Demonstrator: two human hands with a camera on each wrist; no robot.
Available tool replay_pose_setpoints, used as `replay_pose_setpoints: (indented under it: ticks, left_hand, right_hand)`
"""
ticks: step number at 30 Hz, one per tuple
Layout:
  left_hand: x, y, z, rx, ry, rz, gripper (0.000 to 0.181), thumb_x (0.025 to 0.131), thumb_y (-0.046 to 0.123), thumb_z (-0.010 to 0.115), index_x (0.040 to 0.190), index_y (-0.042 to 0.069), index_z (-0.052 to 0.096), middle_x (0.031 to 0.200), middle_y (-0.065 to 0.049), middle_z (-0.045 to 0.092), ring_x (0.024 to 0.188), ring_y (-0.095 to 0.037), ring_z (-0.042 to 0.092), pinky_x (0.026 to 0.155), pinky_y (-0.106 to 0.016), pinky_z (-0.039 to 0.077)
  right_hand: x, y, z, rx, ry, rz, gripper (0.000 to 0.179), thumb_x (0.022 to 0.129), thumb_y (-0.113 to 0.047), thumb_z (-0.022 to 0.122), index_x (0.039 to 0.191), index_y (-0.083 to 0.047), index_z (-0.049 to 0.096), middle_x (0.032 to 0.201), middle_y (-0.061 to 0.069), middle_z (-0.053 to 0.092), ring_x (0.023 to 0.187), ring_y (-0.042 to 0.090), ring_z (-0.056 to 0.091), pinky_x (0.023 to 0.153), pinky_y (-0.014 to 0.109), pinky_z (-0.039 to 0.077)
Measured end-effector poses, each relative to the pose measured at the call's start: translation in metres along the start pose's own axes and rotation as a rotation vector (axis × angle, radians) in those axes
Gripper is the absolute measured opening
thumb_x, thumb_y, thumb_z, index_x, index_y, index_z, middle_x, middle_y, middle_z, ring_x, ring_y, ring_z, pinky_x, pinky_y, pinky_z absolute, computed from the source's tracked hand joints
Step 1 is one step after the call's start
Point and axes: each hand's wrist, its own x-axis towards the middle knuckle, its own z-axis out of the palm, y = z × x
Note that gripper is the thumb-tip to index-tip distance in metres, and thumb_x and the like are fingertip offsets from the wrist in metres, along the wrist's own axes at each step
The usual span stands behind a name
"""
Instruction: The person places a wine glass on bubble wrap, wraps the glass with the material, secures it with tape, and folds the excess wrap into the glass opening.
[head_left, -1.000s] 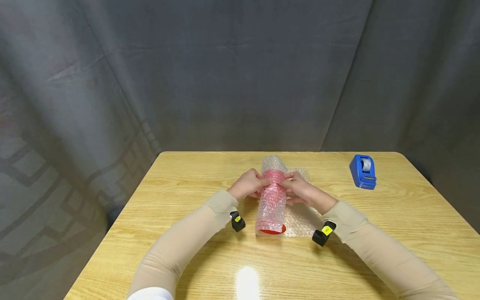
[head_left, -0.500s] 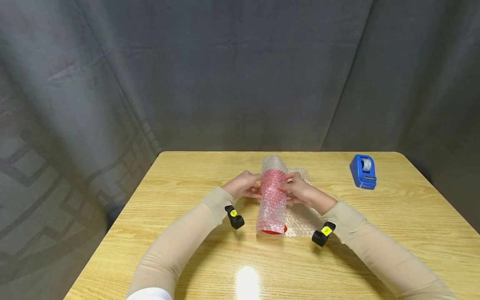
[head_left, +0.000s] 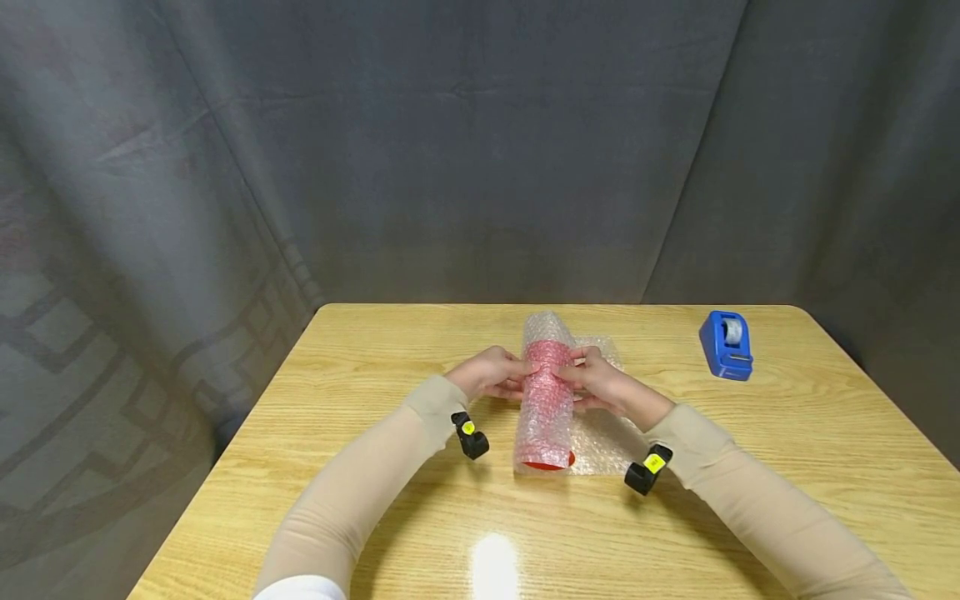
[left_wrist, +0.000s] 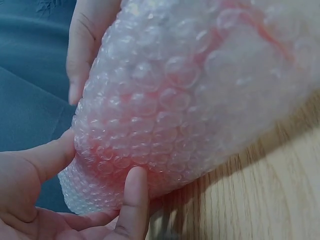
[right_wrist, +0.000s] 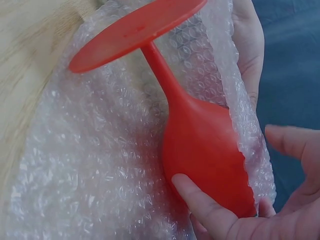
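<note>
A red wine glass [right_wrist: 200, 145] lies on its side, partly rolled in clear bubble wrap [head_left: 546, 408]. Its foot and stem show in the right wrist view, while the wrap covers much of the bowl. From the left, my left hand [head_left: 491, 372] holds the roll, thumb on top; in the left wrist view its fingers [left_wrist: 134, 200] press the wrap low on the side. My right hand [head_left: 603, 383] grips the roll from the right. One of its fingers [right_wrist: 200, 200] touches the red bowl and the thumb is at the wrap's edge.
A blue tape dispenser [head_left: 726, 346] with a roll of tape stands at the back right of the wooden table [head_left: 375, 350]. A flat stretch of bubble wrap [head_left: 603, 442] extends right of the roll. Behind the table hangs a grey curtain [head_left: 480, 167].
My left hand drew slightly left off the top of the roll, then brought its thumb back onto it. The right hand and the roll have hardly moved.
</note>
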Motion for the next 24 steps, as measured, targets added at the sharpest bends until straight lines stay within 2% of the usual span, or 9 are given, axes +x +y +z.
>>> replay_pose_setpoints:
  ticks: [5, 9, 14, 19, 24]
  left_hand:
    - [0.001, 0.000, -0.001, 0.017, -0.006, 0.013, 0.032, 0.095, 0.021, 0.063, 0.110, -0.007, 0.056, 0.077, -0.005, 0.061, 0.065, -0.011, 0.060, 0.071, -0.026, 0.059]
    - [-0.001, 0.001, -0.002, 0.020, -0.001, 0.012, 0.027, 0.095, 0.019, 0.063, 0.105, -0.005, 0.057, 0.076, -0.005, 0.060, 0.065, -0.012, 0.060, 0.072, -0.027, 0.059]
    - [-0.002, 0.004, -0.007, 0.070, -0.004, 0.024, 0.026, 0.095, 0.019, 0.063, 0.102, -0.005, 0.060, 0.078, -0.006, 0.061, 0.067, -0.013, 0.059, 0.071, -0.028, 0.059]
    - [-0.005, 0.006, -0.012, 0.144, -0.006, 0.062, 0.019, 0.094, 0.017, 0.064, 0.088, -0.001, 0.061, 0.074, -0.004, 0.059, 0.065, -0.013, 0.059, 0.071, -0.028, 0.059]
    - [-0.008, 0.008, -0.013, 0.208, 0.001, 0.089, 0.021, 0.093, 0.019, 0.065, 0.078, 0.005, 0.058, 0.069, -0.002, 0.056, 0.062, -0.012, 0.057, 0.071, -0.028, 0.058]
  right_hand:
    - [-0.001, 0.001, -0.001, -0.008, -0.011, -0.010, 0.066, 0.094, -0.014, 0.056, 0.135, 0.004, 0.007, 0.121, 0.023, 0.033, 0.096, 0.025, 0.054, 0.077, 0.038, 0.057]
    - [0.000, 0.003, 0.002, 0.028, -0.005, -0.030, 0.064, 0.093, -0.010, 0.056, 0.133, 0.004, 0.008, 0.115, 0.020, 0.033, 0.091, 0.021, 0.053, 0.072, 0.034, 0.056]
    - [0.001, 0.005, 0.006, 0.066, -0.018, -0.047, 0.061, 0.095, -0.011, 0.055, 0.130, 0.003, 0.007, 0.115, 0.020, 0.034, 0.088, 0.019, 0.054, 0.070, 0.031, 0.055]
    - [0.003, 0.007, 0.011, 0.126, -0.034, -0.050, 0.057, 0.097, -0.011, 0.053, 0.129, 0.001, 0.006, 0.116, 0.019, 0.032, 0.088, 0.019, 0.053, 0.071, 0.029, 0.054]
    - [0.004, 0.009, 0.011, 0.147, -0.054, -0.038, 0.059, 0.099, -0.013, 0.051, 0.131, 0.002, 0.004, 0.117, 0.019, 0.032, 0.089, 0.018, 0.054, 0.074, 0.030, 0.055]
